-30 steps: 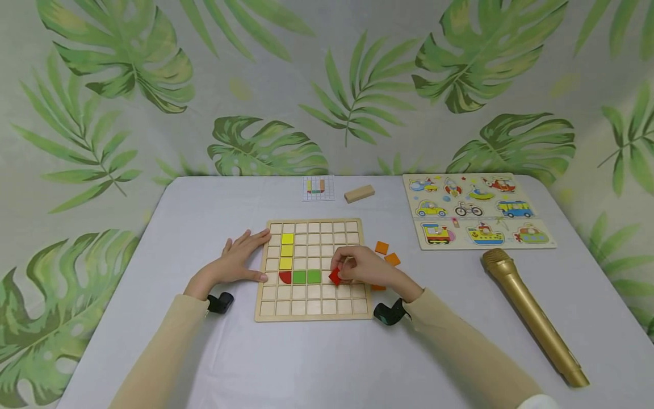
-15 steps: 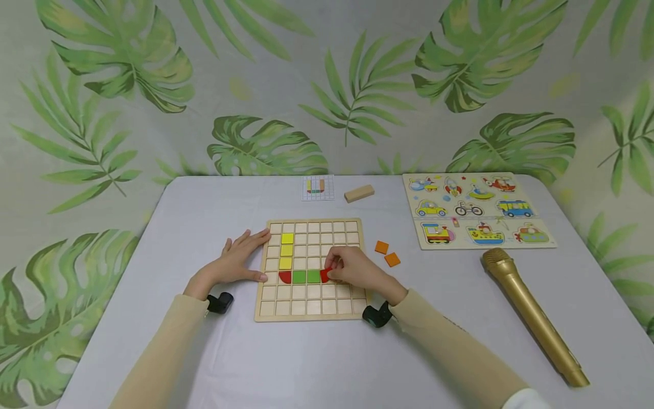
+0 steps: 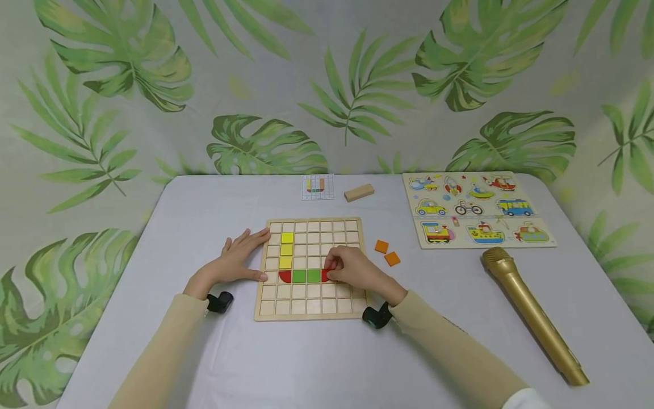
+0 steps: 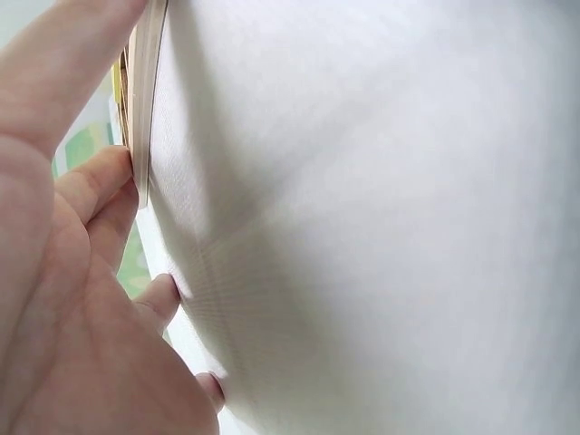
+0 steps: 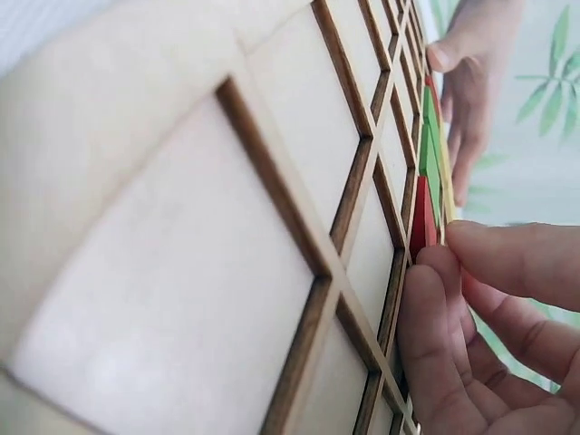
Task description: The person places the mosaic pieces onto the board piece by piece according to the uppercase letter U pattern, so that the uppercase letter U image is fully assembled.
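Note:
A wooden grid board (image 3: 306, 317) lies flat on the table. My left hand (image 3: 232, 264), fingers spread, rests against its left edge, thumb and a fingertip touching the frame. Three yellow tiles (image 3: 286, 250) form a column in the grid. Below them runs a row: a red rounded-corner tile (image 3: 285, 276), then two green tiles (image 3: 306, 276). At the row's right end, my right hand (image 3: 355, 270) pinches another red tile (image 5: 420, 217) at a grid cell beside the green ones. Fingers partly cover that tile, so its full shape is hidden.
Two orange tiles (image 3: 386, 253) lie right of the board. A pattern card (image 3: 318, 187) and a plain wooden block (image 3: 359, 193) sit behind it. Farther right are a vehicle puzzle board (image 3: 462, 225) and a gold microphone (image 3: 533, 318).
The right hand moved left with the red tile, bringing it from a tilted position over the grid down beside the green tiles. The left hand stayed still.

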`<state>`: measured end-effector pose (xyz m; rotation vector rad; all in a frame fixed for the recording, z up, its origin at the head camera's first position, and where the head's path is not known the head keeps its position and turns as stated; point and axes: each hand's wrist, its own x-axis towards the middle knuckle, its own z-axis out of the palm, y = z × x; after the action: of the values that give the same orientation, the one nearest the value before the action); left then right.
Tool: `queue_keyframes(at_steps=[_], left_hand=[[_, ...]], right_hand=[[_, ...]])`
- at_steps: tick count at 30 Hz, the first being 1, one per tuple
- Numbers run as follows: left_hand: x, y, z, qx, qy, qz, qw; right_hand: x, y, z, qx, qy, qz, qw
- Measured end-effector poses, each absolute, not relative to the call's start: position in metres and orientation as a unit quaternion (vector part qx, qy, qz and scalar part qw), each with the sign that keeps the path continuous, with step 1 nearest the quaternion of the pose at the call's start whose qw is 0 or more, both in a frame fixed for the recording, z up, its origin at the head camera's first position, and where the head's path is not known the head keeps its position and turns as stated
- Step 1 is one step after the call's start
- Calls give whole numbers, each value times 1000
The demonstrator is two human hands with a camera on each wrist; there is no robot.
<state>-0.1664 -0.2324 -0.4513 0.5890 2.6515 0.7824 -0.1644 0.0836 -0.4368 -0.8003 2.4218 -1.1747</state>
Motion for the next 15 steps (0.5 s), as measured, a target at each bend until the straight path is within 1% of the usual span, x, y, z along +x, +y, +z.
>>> queue_keyframes(at_steps=[7,10,15], left_hand=[[-166,-232,-450,207,927,272,156],[-166,-232,-450,207,927,270,156],[-166,-232,-450,208,928,268,157]], right_hand=[[-170,100,-436,-258,823,-471,187],[-173,112,-434,-249,805,-503,192],[-176,137,-433,-214,781,-544,218]])
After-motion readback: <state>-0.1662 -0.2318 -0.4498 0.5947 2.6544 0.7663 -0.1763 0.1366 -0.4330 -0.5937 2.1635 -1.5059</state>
